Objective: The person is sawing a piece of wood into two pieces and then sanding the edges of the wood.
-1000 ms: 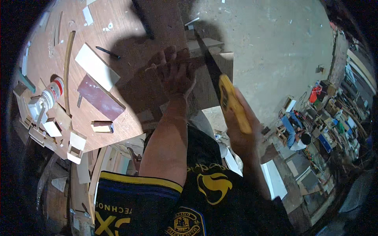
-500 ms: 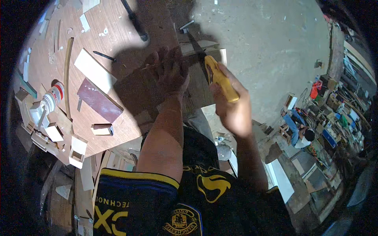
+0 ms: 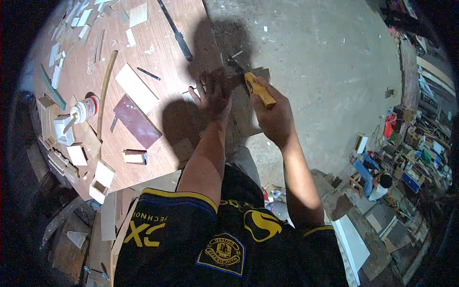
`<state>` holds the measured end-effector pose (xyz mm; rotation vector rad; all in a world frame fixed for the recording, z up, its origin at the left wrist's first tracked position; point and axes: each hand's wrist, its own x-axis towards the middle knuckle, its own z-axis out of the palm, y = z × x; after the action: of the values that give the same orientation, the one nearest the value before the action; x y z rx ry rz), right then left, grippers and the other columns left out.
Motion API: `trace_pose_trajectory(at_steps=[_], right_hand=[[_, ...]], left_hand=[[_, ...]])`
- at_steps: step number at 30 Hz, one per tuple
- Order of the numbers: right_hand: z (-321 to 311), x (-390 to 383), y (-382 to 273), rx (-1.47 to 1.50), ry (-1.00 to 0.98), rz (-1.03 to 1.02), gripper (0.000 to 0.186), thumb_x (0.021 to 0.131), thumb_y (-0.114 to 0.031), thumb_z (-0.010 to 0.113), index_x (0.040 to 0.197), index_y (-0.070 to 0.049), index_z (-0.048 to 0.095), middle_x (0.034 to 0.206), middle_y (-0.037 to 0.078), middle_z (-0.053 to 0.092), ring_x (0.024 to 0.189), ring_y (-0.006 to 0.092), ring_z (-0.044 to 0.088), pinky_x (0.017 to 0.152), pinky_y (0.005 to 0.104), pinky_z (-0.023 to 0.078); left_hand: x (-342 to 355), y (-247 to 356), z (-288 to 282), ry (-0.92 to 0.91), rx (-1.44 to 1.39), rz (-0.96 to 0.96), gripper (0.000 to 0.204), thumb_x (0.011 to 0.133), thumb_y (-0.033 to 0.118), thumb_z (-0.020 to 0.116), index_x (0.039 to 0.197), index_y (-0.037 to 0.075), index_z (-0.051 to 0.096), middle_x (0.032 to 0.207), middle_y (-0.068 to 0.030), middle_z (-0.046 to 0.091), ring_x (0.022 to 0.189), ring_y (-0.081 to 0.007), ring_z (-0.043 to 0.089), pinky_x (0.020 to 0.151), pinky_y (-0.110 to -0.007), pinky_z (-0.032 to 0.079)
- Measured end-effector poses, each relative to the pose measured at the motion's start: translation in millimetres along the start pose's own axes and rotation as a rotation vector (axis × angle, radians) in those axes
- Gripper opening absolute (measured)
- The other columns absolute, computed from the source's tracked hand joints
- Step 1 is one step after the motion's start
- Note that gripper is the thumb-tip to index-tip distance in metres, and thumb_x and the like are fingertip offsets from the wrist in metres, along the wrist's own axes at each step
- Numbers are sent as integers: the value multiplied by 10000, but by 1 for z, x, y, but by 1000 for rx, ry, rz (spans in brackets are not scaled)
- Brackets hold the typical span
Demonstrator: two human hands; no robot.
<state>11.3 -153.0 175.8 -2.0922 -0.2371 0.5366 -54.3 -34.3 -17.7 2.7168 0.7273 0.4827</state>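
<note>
Grey floor (image 3: 325, 95) backs the yellow-handled saw (image 3: 260, 91), clasped in the right hand (image 3: 277, 115), beside the spread-fingered left hand (image 3: 213, 98).

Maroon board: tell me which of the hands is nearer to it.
Left. The left hand is spread to the right of the maroon board, apart from it; the right hand is farther right, gripping the saw.
</note>
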Motion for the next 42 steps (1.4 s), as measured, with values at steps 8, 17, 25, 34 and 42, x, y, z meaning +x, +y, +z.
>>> trace_pose_trajectory(at_steps=[8,17,25,34,42], right_hand=[[-4,8,-13,-93,-69,-29,415,939,-106,623,1309,65,545,1182,210,669,1056,187,635,922,298,492],[-2,0,-12,-115,-94,-44,431,952,-93,591,1365,4,513,1266,224,627,1184,252,606,1002,331,454],[-7,-10,4,-6,-81,5,435,952,-65,565,1377,11,508,1315,218,603,1223,259,582,1013,334,450],[6,-35,-1,125,12,25,453,942,0,551,1392,11,499,1339,238,583,1238,249,568,1022,338,440],[10,-41,-1,-3,17,34,454,941,-16,561,1391,6,501,1348,230,578,1255,263,561,1031,347,435]], left_hand=[[-2,2,11,94,91,-33,514,823,370,697,1304,221,593,1437,-103,472,1321,-445,411,1014,-753,280],[41,23,-64,-635,-228,-396,609,768,451,736,1317,230,589,1469,-126,440,1397,-429,328,1096,-739,144],[-1,16,-7,-88,25,-150,504,880,507,614,1312,248,604,1464,-68,492,1427,-417,297,1132,-706,118],[-1,7,-6,-8,72,-139,440,921,506,551,1292,279,623,1493,-72,461,1412,-416,332,1121,-691,175],[12,16,-25,-211,-17,-179,453,917,503,577,1283,242,631,1477,-83,471,1404,-403,347,1091,-714,197]])
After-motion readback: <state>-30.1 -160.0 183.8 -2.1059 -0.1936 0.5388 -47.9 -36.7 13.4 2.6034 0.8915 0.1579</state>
